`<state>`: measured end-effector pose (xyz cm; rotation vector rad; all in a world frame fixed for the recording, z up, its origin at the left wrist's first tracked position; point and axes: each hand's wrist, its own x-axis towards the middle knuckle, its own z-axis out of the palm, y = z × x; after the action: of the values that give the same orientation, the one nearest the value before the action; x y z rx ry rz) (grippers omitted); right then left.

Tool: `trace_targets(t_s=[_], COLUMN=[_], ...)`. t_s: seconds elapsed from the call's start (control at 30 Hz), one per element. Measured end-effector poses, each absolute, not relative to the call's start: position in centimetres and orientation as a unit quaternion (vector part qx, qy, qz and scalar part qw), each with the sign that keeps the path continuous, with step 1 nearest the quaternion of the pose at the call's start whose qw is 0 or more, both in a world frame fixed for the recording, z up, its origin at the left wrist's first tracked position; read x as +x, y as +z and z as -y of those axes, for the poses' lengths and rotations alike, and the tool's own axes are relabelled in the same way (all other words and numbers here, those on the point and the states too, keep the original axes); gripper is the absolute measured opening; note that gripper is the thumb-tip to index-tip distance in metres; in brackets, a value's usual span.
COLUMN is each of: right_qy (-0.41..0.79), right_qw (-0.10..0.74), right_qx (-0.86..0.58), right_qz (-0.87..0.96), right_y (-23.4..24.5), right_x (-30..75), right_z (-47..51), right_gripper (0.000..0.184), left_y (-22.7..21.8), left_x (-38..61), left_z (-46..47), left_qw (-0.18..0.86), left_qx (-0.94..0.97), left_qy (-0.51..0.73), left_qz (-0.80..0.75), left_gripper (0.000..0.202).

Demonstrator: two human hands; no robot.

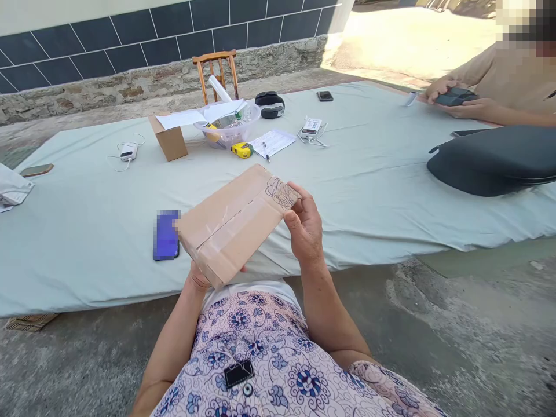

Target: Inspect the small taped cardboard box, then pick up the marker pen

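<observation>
- Cardboard box (237,223), flat and taped along its seam, tilts in both hands above the near edge of the table, dark scribbles at its right end.
- Right hand (307,231): fingers slightly parted, pinching the box's right corner between them and the thumb.
- Left hand (200,277): beneath the near left end, touching it; mostly hidden, so how far its fingers curl cannot be told.
- Phone (167,237), its screen blurred blue, lies just left of the box on the pale cloth (99,231).
- Farther away, a yellow tape measure (242,150) sits beside written paper (282,141), near a plastic basin (237,136) of assorted items.
- Far right, a co-worker's hands (489,107) hold a dark object (456,97) behind a black case (495,159).
</observation>
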<state>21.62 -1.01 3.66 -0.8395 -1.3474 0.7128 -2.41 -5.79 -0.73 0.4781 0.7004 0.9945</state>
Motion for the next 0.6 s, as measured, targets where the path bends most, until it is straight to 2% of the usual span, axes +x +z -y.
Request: trace_targets(t_s=[0.13, 0.27, 0.33, 0.5, 0.6], right_qy=[0.337, 0.402, 0.429, 0.454, 0.462], right_qw=[0.662, 0.641, 0.635, 0.624, 0.616], right_qx=[-0.413, -0.461, -0.474, -0.495, -0.494], right_qz=[0.527, 0.463, 0.434, 0.4, 0.404], right_y=[2.7, 1.9, 1.9, 2.8, 3.3], right_x=[21.2, 21.0, 20.9, 20.9, 20.8], right_z=[0.1, -0.7, -0.8, -0.2, 0.1], right_gripper=[0.072, 0.072, 0.071, 0.074, 0.072], left_y=[0.1, 0.2, -0.2, -1.3, -1.5], left_x=[-2.6, -2.6, -2.6, -2.2, -1.7], left_z=[6.0, 5.9, 5.8, 6.0, 6.0], left_qw=[0.767, 0.704, 0.68, 0.621, 0.578], left_qx=[0.269, 0.346, 0.382, 0.486, 0.477], left_qy=[0.484, 0.54, 0.548, 0.498, 0.516], left_qz=[-0.325, -0.306, -0.303, -0.36, -0.415], left_gripper=[0.072, 0.09, 0.09, 0.069, 0.058])
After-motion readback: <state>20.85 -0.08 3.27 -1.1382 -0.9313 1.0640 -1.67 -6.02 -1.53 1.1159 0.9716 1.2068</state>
